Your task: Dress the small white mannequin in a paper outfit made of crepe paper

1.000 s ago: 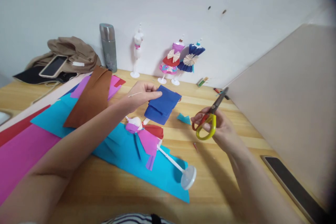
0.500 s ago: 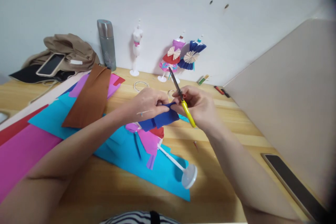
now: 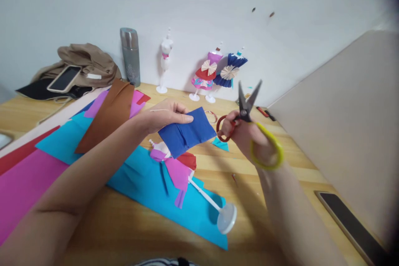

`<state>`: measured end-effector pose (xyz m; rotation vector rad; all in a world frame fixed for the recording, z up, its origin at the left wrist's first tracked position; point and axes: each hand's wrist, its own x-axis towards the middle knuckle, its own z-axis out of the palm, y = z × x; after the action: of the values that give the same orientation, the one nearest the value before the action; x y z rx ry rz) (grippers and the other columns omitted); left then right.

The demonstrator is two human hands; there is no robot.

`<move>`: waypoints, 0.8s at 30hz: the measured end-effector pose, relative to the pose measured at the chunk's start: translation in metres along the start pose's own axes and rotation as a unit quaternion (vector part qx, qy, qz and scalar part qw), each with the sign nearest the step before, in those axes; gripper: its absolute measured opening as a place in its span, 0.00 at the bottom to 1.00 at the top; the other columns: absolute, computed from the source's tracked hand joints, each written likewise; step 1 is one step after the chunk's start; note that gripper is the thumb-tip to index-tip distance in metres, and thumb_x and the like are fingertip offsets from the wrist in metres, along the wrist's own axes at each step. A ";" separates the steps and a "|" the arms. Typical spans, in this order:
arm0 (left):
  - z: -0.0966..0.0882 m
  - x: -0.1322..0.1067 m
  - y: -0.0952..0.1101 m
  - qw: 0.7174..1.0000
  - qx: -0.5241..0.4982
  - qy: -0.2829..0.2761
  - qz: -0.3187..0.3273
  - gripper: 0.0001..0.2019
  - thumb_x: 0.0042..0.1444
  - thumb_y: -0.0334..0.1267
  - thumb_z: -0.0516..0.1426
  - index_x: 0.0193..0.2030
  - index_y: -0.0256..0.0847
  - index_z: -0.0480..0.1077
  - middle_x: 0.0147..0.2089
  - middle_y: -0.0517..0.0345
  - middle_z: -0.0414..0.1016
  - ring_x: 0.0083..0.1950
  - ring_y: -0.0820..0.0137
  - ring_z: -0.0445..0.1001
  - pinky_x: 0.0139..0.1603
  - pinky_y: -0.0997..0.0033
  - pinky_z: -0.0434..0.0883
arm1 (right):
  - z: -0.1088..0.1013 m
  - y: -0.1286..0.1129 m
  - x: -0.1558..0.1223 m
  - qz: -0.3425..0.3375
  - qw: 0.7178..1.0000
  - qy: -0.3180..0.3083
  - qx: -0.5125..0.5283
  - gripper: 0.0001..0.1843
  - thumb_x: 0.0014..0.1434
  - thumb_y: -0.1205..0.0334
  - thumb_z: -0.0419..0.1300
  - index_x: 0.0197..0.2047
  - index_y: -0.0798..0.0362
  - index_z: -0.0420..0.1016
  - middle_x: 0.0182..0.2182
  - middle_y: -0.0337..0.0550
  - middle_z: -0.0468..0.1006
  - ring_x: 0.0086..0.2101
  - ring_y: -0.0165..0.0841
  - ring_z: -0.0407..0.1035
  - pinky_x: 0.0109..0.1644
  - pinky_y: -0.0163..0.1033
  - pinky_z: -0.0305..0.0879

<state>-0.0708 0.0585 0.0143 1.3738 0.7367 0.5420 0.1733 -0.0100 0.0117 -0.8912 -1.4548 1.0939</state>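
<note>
Between thumb and fingers, my left hand [image 3: 168, 116] pinches a dark blue piece of crepe paper [image 3: 195, 131] with a crease near its middle. My right hand [image 3: 246, 135] has fingers in the handles of the scissors [image 3: 245, 112], one red and one yellow; the blades stand apart, pointing up. Below the blue piece, a small white mannequin [image 3: 204, 193] dressed in pink, purple and red lies on a long turquoise sheet [image 3: 174, 203]. A small turquoise scrap [image 3: 220, 144] lies on the table by my right hand.
Brown paper [image 3: 107, 116] and other coloured sheets overlap at left. Along the wall stand a thermos [image 3: 131, 60], a bare mannequin [image 3: 165, 64] and two dressed ones [image 3: 207, 70]. One phone [image 3: 65, 78] lies on brown cloth [image 3: 93, 60], another dark device [image 3: 352, 224] at right.
My hands have moved apart. The blue paper is now spread flatter in my left hand alone. The scissors have swung upright in my right hand, with blades opened.
</note>
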 end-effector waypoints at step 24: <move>0.029 -0.007 -0.007 0.500 0.677 0.152 0.518 0.16 0.70 0.27 0.49 0.32 0.39 0.72 0.28 0.55 0.69 0.31 0.67 0.62 0.32 0.63 0.53 | 0.027 0.004 -0.006 0.141 0.985 0.072 0.075 0.28 0.44 0.41 0.75 0.31 0.49 0.65 0.21 0.33 0.71 0.20 0.31 0.69 0.24 0.38 0.69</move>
<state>-0.0547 0.0328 0.0097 3.3840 0.4258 1.2915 0.1476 -0.0187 0.0056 -1.0668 -1.1349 1.3009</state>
